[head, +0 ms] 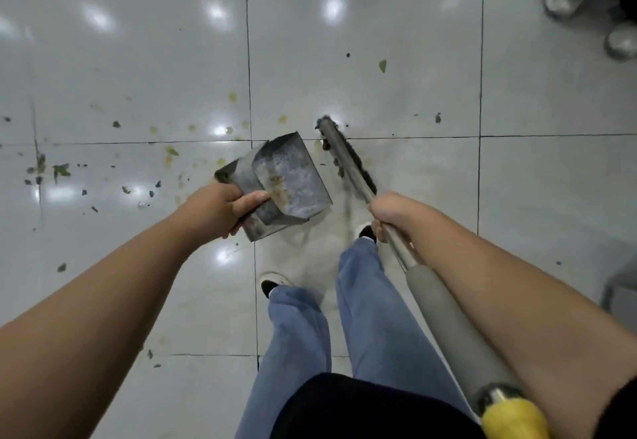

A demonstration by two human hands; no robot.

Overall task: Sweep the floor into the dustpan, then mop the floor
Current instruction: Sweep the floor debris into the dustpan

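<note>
My left hand (220,207) grips the rear edge of a grey metal dustpan (289,180), held above the white tiled floor (396,25) with its inside facing up. My right hand (393,214) is curled round the metal shaft of a broom (348,162). The dark brush end of the broom rests on the floor just right of the dustpan. A grey foam sleeve and a yellow cap are on the shaft near my body. Green leaf scraps and yellowish stains (62,171) are scattered over the tiles, mostly to the left.
My legs in blue trousers and dark shoes (272,285) stand below the dustpan. Another person's light shoes (565,0) are at the top right corner. A grey object (620,287) shows at the right edge.
</note>
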